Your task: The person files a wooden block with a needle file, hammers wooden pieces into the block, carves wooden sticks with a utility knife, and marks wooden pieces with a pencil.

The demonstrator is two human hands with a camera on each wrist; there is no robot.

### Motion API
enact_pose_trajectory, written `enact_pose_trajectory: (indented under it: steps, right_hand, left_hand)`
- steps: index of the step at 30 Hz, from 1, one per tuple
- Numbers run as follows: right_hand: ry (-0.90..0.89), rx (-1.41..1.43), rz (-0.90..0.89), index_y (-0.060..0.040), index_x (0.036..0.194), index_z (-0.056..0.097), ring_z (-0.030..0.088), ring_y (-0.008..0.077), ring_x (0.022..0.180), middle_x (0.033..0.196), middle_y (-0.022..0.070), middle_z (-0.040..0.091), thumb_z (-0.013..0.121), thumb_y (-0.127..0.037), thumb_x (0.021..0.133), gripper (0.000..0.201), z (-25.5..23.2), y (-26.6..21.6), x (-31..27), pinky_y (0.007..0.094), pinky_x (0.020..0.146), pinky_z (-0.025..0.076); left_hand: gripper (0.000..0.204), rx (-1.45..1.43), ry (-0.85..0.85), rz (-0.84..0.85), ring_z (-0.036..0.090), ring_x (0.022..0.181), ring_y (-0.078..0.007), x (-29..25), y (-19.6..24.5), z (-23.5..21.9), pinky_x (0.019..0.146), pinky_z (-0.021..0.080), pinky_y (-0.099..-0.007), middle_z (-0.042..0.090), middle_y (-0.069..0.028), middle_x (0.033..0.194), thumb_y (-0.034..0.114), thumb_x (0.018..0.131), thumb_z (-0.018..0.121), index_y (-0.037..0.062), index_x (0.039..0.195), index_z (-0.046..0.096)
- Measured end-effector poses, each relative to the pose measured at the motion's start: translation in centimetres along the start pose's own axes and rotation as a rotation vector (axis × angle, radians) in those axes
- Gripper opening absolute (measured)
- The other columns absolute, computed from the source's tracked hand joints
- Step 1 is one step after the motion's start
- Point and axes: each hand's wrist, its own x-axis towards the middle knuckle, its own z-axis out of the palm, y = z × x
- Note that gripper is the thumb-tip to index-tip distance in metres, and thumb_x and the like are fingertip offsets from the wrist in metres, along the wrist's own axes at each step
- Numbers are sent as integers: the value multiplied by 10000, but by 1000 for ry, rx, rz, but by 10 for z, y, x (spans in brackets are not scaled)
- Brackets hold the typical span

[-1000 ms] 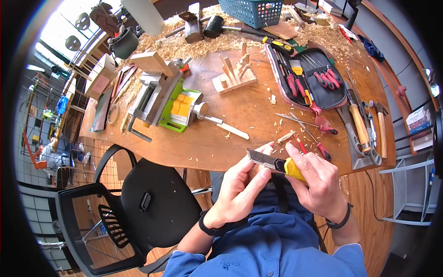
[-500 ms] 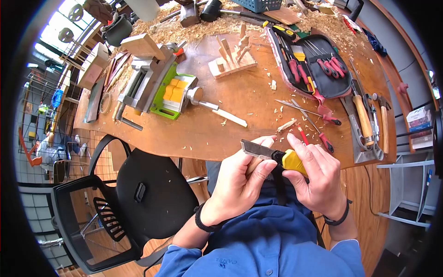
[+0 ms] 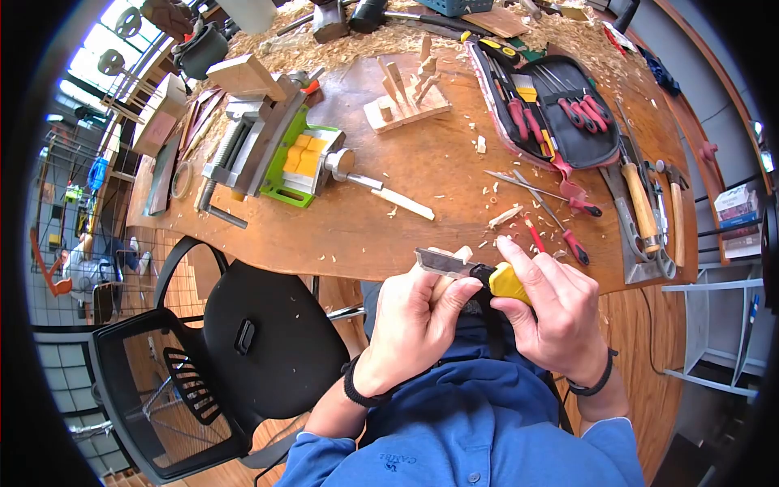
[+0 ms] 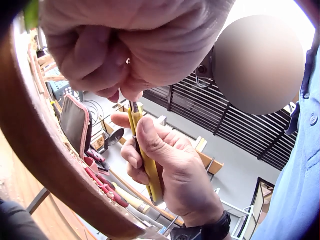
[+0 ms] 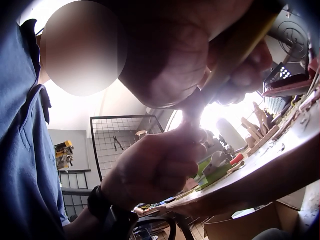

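Note:
In the head view, a yellow utility knife (image 3: pixel 510 284) is gripped in my right hand (image 3: pixel 560 321), its long blade (image 3: pixel 445 263) extended toward the left. The right index finger lies stretched along the knife's far side. My left hand (image 3: pixel 410 321) pinches a small pale piece of wood (image 3: pixel 441 287), mostly hidden by the fingers, with the thumb close by the blade. The blade overlaps this wood just above the left fingers. From the left wrist, the yellow knife handle (image 4: pixel 150 167) shows under the right thumb, its front end at the left fingers.
On the wooden table (image 3: pixel 341 235) stand a vise (image 3: pixel 251 146) and a small pegged wooden stand (image 3: pixel 406 105). A tool case (image 3: pixel 552 114) lies open; red-handled tools (image 3: pixel 576 247), a pale-handled chisel (image 3: pixel 406 204) and shavings are scattered nearby. A black chair (image 3: pixel 268 349) is at left.
The head view has shifted slightly. Both hands and the knife sit a little farther left and up in it, and the blade has slid left over the wood. Both grips stay the same.

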Motion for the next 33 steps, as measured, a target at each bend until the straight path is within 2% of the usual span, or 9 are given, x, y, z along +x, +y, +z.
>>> enact_pose_trajectory:
  steps: [10,12,13,19,21,22,29,31,33]
  right_hand:
    - [9,-46,33,0,1481,648,636,301,665,831,101,580,794,-341,965,635,3,-4,-2,428,613,522]
    - [75,109,132,3,1478,648,661,310,663,845,113,621,761,-368,1009,609,10,-5,-4,428,605,538]
    - [76,110,133,3,1478,648,661,310,663,845,113,621,761,-368,1009,609,12,-5,-3,428,605,538]
    - [155,27,83,-1,1479,649,670,322,662,850,121,632,757,-373,1017,603,10,-1,0,429,604,544]
    - [79,26,53,-10,1483,649,660,324,656,843,115,618,775,-358,998,610,8,-2,-1,432,606,541]
    - [78,25,57,-10,1483,649,660,324,656,843,115,618,775,-358,998,610,8,-2,-1,432,606,541]
    - [51,75,71,-7,1479,645,661,326,659,839,119,608,794,-341,976,621,9,-1,-3,441,613,537]
    - [44,81,68,-5,1474,647,662,326,659,839,120,609,797,-338,973,620,8,-1,-3,441,612,536]
    - [34,88,67,-3,1467,651,659,325,659,838,118,607,803,-335,963,623,8,-2,-3,438,610,534]
  left_hand:
    - [243,45,29,-62,476,669,-92,3,1,4,621,440,-285,574,-32,686,196,1072,754,-25,987,698]
    - [203,32,76,-33,700,638,-301,6,-1,7,599,524,-356,724,-165,776,199,1045,774,4,1029,718]
    - [203,33,76,-32,700,638,-301,7,-2,6,599,524,-356,724,-165,776,199,1045,774,4,1029,718]
    - [249,-70,4,-57,734,765,-275,10,0,2,680,550,-355,745,-171,924,184,1070,733,0,1227,675]
    - [400,-122,-87,-50,574,981,-116,7,-3,1,885,512,-286,699,-79,1136,190,1140,629,-54,1452,576]
    - [404,-18,-96,-15,601,970,-90,8,-3,-1,904,524,-272,714,-61,1093,181,1128,655,-64,1441,582]
    - [384,-78,-80,-98,580,870,-34,5,-2,3,842,511,-220,710,3,954,124,1074,746,-74,1378,620]
    - [327,-181,48,-13,604,679,-107,5,-11,10,686,532,-285,721,-110,792,108,1008,810,-21,1288,699]
    - [306,-171,34,-40,584,657,-112,4,-9,7,670,527,-283,712,-109,768,115,1004,817,-22,1257,713]
